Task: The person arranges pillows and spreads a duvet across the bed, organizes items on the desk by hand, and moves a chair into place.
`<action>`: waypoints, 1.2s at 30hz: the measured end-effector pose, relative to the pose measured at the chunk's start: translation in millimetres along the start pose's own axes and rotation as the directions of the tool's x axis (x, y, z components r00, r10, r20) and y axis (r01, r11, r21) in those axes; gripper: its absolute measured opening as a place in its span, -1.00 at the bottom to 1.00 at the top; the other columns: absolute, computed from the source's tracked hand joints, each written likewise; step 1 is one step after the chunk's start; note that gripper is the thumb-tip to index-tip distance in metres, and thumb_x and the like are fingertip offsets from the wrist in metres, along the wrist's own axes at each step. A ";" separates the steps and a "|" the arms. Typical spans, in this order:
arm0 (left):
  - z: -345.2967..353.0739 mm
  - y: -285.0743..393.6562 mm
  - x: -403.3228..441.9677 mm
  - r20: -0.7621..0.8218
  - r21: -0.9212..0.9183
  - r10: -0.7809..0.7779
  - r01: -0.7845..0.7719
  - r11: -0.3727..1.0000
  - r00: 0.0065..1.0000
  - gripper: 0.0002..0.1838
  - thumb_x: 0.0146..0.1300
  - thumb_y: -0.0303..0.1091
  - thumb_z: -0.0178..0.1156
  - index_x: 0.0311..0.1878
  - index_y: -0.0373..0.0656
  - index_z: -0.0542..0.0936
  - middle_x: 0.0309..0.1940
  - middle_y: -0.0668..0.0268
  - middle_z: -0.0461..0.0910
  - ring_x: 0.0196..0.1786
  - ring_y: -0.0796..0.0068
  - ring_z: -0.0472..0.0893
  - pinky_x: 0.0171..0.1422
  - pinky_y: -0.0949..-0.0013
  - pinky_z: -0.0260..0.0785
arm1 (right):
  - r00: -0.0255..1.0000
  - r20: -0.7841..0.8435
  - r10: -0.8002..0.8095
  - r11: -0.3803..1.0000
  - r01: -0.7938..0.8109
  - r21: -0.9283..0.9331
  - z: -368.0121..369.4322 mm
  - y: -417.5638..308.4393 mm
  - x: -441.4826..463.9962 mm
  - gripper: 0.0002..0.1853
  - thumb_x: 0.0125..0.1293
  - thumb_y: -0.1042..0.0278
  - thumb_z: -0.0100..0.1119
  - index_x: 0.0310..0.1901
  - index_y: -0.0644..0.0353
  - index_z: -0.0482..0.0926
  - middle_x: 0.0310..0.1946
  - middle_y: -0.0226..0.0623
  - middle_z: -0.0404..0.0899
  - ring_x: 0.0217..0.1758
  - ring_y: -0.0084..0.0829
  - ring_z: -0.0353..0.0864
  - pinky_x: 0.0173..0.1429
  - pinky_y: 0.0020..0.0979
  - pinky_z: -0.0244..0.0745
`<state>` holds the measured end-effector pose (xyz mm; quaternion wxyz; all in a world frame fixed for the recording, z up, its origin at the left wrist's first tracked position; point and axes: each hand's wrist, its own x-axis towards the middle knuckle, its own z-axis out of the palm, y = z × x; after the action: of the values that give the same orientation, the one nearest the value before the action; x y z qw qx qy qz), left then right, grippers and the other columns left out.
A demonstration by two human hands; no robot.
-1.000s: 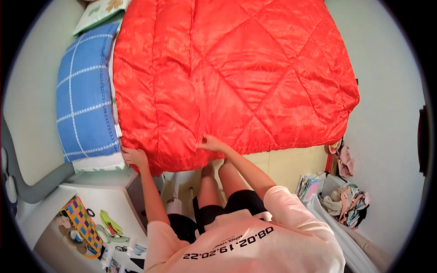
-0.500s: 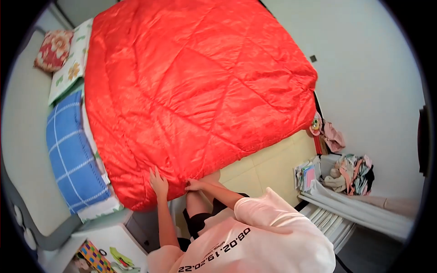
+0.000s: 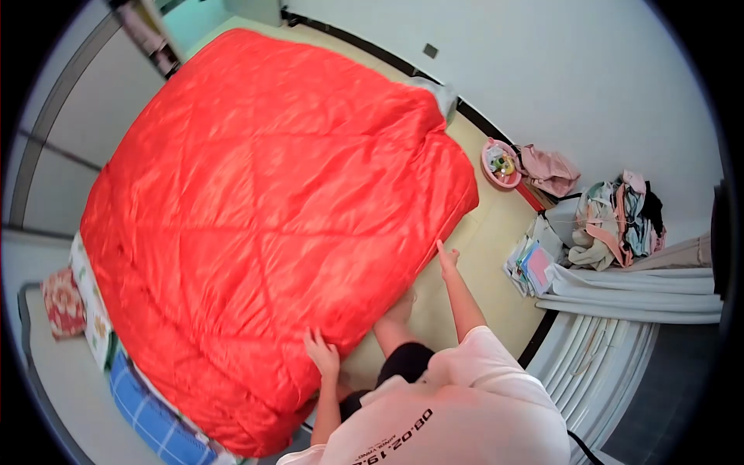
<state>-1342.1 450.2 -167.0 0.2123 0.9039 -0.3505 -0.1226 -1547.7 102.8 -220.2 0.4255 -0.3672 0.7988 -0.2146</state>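
Note:
A shiny red quilted comforter point(image 3: 256, 194) lies spread over the bed, its near right edge hanging toward my legs. My left hand point(image 3: 322, 354) rests on the comforter near that edge, fingers spread. Farther along to the right, my right hand point(image 3: 448, 260) is at the comforter's side edge with fingers stretched out and fingertips against the fabric. At the lower left, a blue checked pillow point(image 3: 155, 411) and a red floral cushion point(image 3: 63, 304) show beyond the comforter, both partly covered or cut off.
Along the wall stand a pink basin point(image 3: 486, 164) with small items, a pink bag point(image 3: 550, 169) and a heap of clothes point(image 3: 612, 221). Papers or books point(image 3: 531, 267) lie near a pale curtain point(image 3: 635, 291). Tiled floor point(image 3: 488, 240) runs beside the bed.
My view has turned and shifted toward the foot of the bed. My right hand has moved along the comforter's edge, away from my left hand, and its fingers have straightened.

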 end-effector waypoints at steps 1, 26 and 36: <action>17.9 32.7 22.8 0.056 -0.011 0.071 -0.071 0.997 0.996 -0.39 -0.22 -0.55 0.04 0.06 -0.23 0.24 0.12 0.02 0.08 0.16 0.01 0.09 0.22 0.13 -0.06 | 1.000 -0.008 0.016 1.000 -0.016 0.017 0.7 -19.3 31.7 -0.02 -0.18 -0.18 0.19 0.13 0.35 -0.04 0.07 0.03 0.13 0.12 -0.23 0.17 0.16 -0.31 0.10; 134.7 240.3 139.7 0.444 -0.009 0.210 -0.230 0.973 0.871 -0.35 -0.16 -0.48 0.06 0.12 -0.19 0.17 0.15 0.03 0.05 0.16 0.06 0.11 0.21 0.22 0.01 | 0.959 0.127 -0.252 0.925 0.278 -0.258 -78.2 -45.1 180.0 -0.69 0.06 0.19 0.01 -0.22 0.21 0.35 -0.44 -0.16 0.50 -0.34 -0.29 0.50 -0.23 -0.37 0.37; 75.9 175.6 36.9 0.442 -0.300 -0.301 0.455 0.838 0.845 -0.64 -0.06 -0.38 -0.02 -0.11 -0.23 0.41 -0.16 0.03 0.40 -0.09 0.16 0.40 0.00 0.27 0.25 | 0.345 0.881 -0.324 0.468 0.868 -0.167 6.6 -53.0 -7.1 -0.77 -0.13 0.36 0.02 -0.36 0.20 0.39 -0.54 -0.16 0.50 -0.39 -0.25 0.52 -0.28 -0.30 0.40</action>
<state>-1445.6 285.7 -154.0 0.2890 0.8532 -0.1635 -0.4023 -1518.2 74.2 -185.4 0.4430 -0.8213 0.3492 0.0849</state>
